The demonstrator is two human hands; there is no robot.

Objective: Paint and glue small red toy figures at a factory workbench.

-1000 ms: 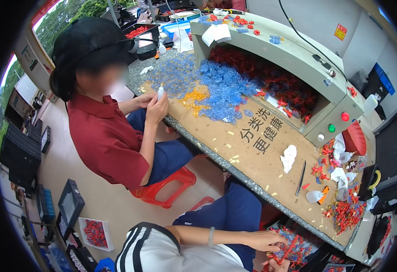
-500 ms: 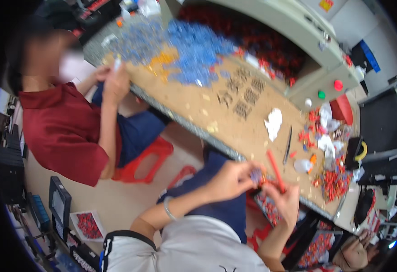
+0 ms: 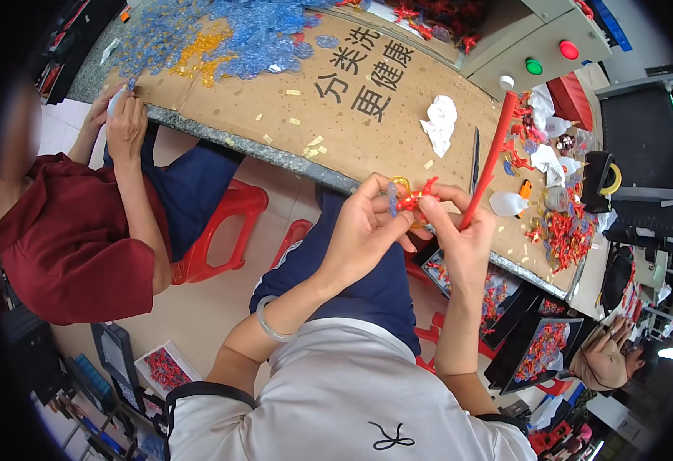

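Note:
Both of my hands meet above the table's near edge, closed on a small red translucent plastic piece. A clear yellow loop and a clear blue part sit against its left side. My left hand pinches this cluster between thumb and fingers; I cannot tell whether the parts are joined. My right hand grips the piece's right side with the thumb. A long red stick, tucked in the same hand, points up and away. Fingers hide part of the piece.
A cardboard-topped table holds a heap of blue pieces, yellow ones, crumpled tissue, a white squeeze bottle and a red pile. A co-worker in a dark red shirt sits to my left.
My view has shifted, so the table and co-worker appear further left and higher. Both hands have come up, with the plastic piece and the red stick still in them.

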